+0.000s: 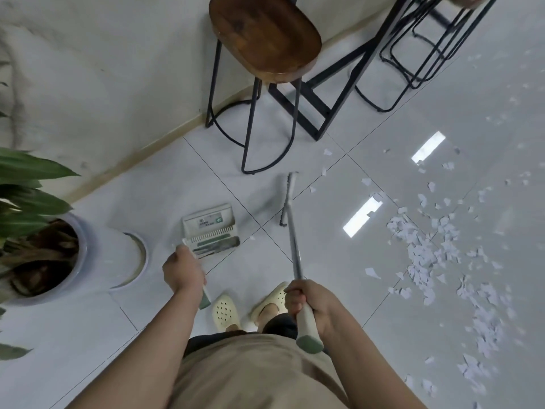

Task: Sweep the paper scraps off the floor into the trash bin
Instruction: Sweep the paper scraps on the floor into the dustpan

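Gripping broom [290, 219] in right hand [306, 302], left hand [182, 273] holding dustpan [211, 230], label unreadable

1. Floor [383, 128]: glossy pale grey tiles, ceiling-light reflections centre right.
2. Wall [88, 69]: off-white, upper left, beige skirting.
3. Wooden-seat stool [264, 39] top centre; black metal frames upper right.
4. Potted plant [44, 237], white pot, left edge.

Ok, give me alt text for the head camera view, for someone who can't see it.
Seen from above, a person's right hand grips a broom and the left hand a dustpan, on a tiled floor with paper scraps scattered at right, near a wooden stool and potted plant.
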